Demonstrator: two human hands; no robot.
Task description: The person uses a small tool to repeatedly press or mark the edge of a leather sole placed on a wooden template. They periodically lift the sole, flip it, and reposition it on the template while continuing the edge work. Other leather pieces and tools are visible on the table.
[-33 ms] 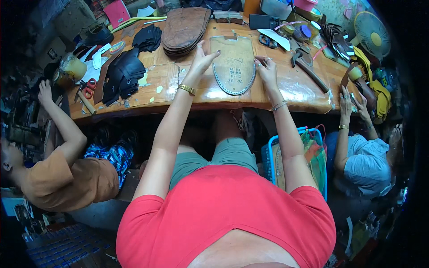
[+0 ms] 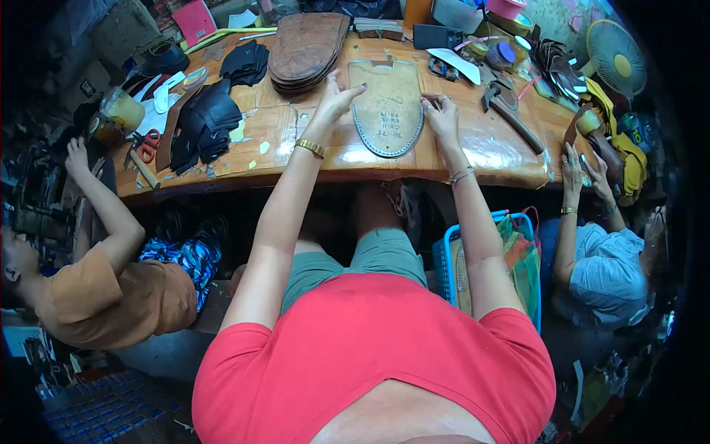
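Note:
A tan leather panel lies flat on the workbench in front of me. Its near end is rounded, white stitches run along the dark edge, and handwritten marks cover its face. At its left side is my left hand, thumb spread from the fingers and its tip over the panel's edge. My right hand is closed in a pinch right by the panel's right edge. Whatever sits between those fingertips is too small to make out. Behind my left hand stands a stack of brown rounded leather pieces.
Black leather pieces, red-handled scissors and a wooden-handled tool lie left. A hammer rests right. Beside my right leg is a blue basket. People sit on both sides, and a fan stands far right.
My hands and the panel look the same. Only the hand of the person on the left has shifted slightly.

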